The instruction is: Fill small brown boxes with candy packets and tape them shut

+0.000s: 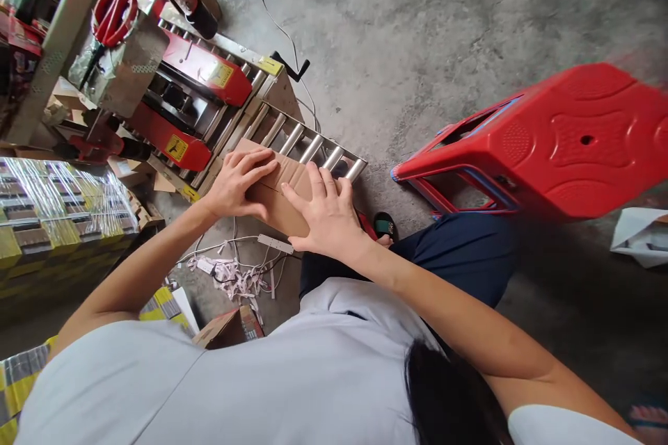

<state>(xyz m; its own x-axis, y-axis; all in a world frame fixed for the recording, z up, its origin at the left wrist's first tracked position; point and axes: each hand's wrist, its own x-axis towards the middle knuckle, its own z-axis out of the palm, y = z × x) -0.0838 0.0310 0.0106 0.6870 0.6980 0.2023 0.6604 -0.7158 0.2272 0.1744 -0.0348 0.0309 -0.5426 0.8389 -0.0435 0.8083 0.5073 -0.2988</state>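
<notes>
1. Grip: your L hand (240,184) & R hand (331,215) both lie on the brown carton (274,201), fingers spread wide, none curled round it. Can't tell how hard you press.
2. Far L: stack of bundles (62,205) in clear wrap, yellow & grey bands. Above it, a slanted metal bar (62,35).
3. R of the bar: scissors (113,17), red handles up, blades down, at a metal holder (138,69) w/ clear film on it.
4. Next R: machine w/ two red covers (203,68), one yellow warning label on each; roller strips run alongside.
5. On the floor below, L of your legs: open cardboard box (224,330), heap of pale paper strips (237,278), white power strip (275,244) just beside the heap, cables around.
6. Mid: carton sits at the near end of the roller conveyor (310,149), covering part of the rollers. Your L hand is on its L part, thumb toward the middle; your R hand is on its R part, thumb down by the near edge. Bare cardboard shows btwn hands.
7. Above the rollers: black crank handle (292,68), thin cable on concrete behind.
8. R of the conveyor: your dark sandal (385,226), then red plastic stool (579,142), blue showing underneath, nr your knee.
9. Far R: white item (639,236) on the floor, partly cut off; can't tell what.
</notes>
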